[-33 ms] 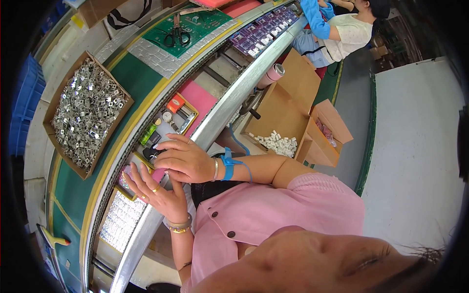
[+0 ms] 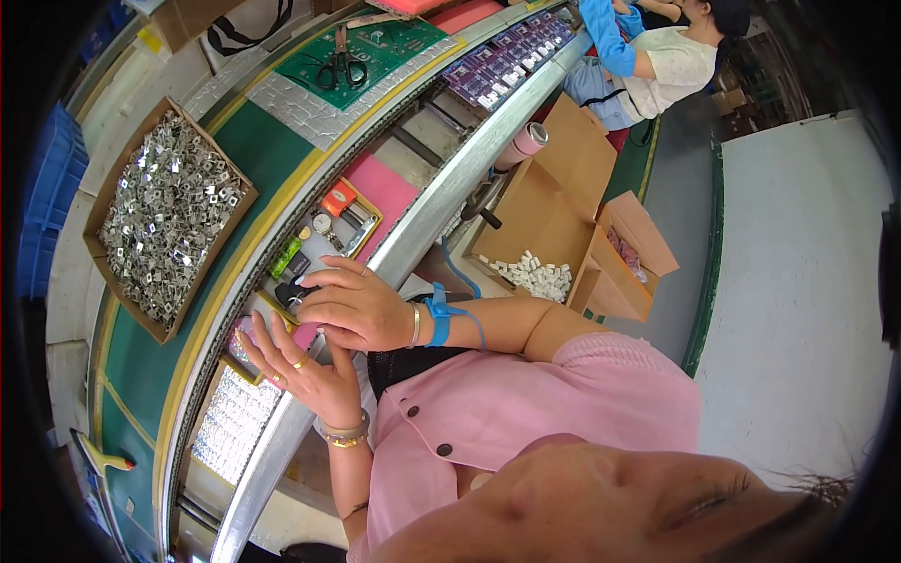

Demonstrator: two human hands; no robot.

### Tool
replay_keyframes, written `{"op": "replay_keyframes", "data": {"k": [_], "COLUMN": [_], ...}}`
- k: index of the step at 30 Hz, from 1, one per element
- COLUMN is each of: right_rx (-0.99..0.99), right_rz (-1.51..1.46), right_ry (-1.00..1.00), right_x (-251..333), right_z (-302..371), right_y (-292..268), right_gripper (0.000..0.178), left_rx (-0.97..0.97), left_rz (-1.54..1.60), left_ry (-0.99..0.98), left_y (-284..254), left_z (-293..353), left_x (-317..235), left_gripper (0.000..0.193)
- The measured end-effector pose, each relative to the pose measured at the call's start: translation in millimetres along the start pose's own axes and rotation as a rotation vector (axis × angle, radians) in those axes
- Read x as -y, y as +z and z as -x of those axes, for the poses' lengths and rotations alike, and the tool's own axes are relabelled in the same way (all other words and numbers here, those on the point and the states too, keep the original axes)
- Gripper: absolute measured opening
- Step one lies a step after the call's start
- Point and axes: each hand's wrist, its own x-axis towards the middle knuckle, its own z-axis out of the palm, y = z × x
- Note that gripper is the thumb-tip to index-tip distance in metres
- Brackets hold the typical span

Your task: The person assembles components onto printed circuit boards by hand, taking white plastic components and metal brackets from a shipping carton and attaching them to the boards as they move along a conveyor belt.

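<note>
At frame centre-left, the right hand (image 2: 352, 305) curls its fingers over a small dark part (image 2: 293, 296) on the bench, while the left hand (image 2: 305, 371), fingers spread, steadies beneath it. This looks like mid-assembly; seating the part would need careful fingertip alignment.

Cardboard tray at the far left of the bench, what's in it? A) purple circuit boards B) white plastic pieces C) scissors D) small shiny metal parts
D: the cardboard tray is heaped with small shiny metal parts; the purple boards lie further along the bench, the white pieces sit in an open carton below it, and the scissors rest on a green mat.
</note>
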Motion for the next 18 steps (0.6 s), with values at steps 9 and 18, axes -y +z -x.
{"op": "replay_keyframes", "data": {"k": [9, 18], "right_rx": [-0.027, -0.023], "right_rz": [0.020, 0.151], "right_ry": [-0.005, 0.006], "right_x": [0.4, -6.7], "right_z": [2.8, 1.4], "right_y": [-1.5, -8.7], "right_gripper": [0.032, 0.028], "left_rx": [-0.048, -0.224], "left_rz": [0.097, 1.732], "left_ry": [-0.023, -0.109], "left_y": [1.8, -82.4], "left_z": [4.6, -8.9], "left_x": [2.6, -25.0], "left_gripper": [0.064, 0.101]}}
